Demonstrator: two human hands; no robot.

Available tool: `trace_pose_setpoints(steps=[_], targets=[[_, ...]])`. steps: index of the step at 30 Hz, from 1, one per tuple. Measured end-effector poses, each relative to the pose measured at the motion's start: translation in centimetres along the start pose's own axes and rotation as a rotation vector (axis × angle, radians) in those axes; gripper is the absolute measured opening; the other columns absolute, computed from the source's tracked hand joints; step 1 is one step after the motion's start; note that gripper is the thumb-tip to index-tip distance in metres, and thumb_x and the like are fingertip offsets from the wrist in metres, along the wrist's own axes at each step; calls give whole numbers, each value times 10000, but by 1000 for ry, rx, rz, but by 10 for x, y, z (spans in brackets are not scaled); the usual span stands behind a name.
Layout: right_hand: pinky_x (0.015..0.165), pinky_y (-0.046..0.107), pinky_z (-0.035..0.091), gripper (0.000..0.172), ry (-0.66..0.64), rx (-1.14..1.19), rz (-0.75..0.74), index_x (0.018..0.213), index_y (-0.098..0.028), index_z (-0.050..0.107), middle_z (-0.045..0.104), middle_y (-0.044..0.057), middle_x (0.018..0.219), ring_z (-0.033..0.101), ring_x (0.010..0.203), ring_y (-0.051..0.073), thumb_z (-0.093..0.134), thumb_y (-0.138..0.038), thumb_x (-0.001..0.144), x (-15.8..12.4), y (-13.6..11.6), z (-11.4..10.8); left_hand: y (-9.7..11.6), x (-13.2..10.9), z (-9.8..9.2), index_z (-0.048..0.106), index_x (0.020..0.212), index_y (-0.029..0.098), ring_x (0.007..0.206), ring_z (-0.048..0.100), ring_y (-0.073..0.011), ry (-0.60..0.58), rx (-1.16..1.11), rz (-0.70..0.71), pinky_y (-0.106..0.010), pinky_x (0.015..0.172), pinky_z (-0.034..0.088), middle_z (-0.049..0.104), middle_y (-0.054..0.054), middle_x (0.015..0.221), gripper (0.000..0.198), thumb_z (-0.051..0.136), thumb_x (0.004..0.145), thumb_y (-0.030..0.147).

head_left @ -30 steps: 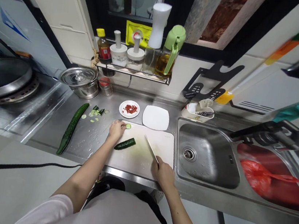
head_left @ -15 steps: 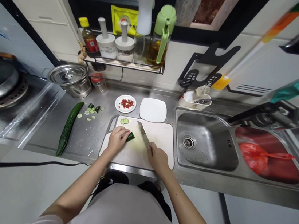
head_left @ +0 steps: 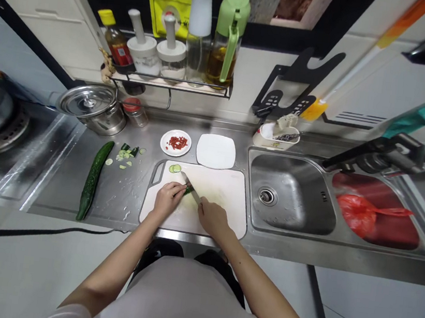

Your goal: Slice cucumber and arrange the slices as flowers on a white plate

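Note:
My left hand (head_left: 168, 198) is closed on a short piece of dark green cucumber (head_left: 188, 190) lying on the white cutting board (head_left: 226, 202). Wrapped round a knife handle, my right hand (head_left: 213, 218) holds the knife (head_left: 192, 191) with its blade at the cucumber piece, pointing up and left. How deep the blade sits in the cucumber, if at all, I cannot tell. A few pale cucumber slices (head_left: 174, 168) lie near the board's upper left corner. Left of the board rest cucumber scraps (head_left: 125, 154) and a long whole cucumber (head_left: 94, 180) on the steel counter.
Behind the board stand a plate of chopped red pieces (head_left: 176, 143) and a square white plate (head_left: 216, 151). A steel sink (head_left: 294, 196) is to the right, with a red plastic bag (head_left: 357, 214) beyond it. A lidded pot (head_left: 103, 113) stands back left, below a seasoning rack (head_left: 175, 86).
My right hand has brought the knife leftward, so its blade now meets the cucumber piece under my left hand. The whole view has shifted slightly.

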State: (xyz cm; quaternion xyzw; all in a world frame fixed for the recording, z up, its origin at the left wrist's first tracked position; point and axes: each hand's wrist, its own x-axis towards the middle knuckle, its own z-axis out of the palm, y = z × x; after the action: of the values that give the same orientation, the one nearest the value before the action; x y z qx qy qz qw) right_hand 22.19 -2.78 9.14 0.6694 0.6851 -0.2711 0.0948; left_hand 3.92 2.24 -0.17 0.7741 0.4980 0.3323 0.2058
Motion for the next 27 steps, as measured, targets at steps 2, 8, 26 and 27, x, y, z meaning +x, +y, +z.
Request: trace_pose_setpoints(steps=[2,8,26,27], targets=[[701,304,418,309,2,1,0,1133,-167,529,699,108,918,671,872,234,274,-270,993,0,-1,-1,0,0,0,732,986,234,879,646,-161,-4,1,-1,-303,825,524,709,-48,948,194,560,915,287],[728,307,433,311,-7,4,10,1162,-160,520,701,115,935,670,890,228,278,-258,993,-2,-4,-1,0,0,0,727,1005,230,901,642,-165,-26,11,-7,-308,834,522,705,-53,967,208,543,920,278],[792,303,472,325,-96,-7,7,1184,-119,544,696,156,989,661,992,231,302,-192,981,-6,-4,-3,-1,0,0,712,988,227,922,639,-174,-53,58,16,-315,839,515,702,-58,990,215,513,929,283],[793,305,474,323,-89,-6,6,1183,-118,545,695,158,995,661,993,232,305,-186,979,-4,-5,-3,-1,1,0,712,988,228,922,639,-175,-56,58,15,-316,838,515,702,-59,989,217,510,930,283]])
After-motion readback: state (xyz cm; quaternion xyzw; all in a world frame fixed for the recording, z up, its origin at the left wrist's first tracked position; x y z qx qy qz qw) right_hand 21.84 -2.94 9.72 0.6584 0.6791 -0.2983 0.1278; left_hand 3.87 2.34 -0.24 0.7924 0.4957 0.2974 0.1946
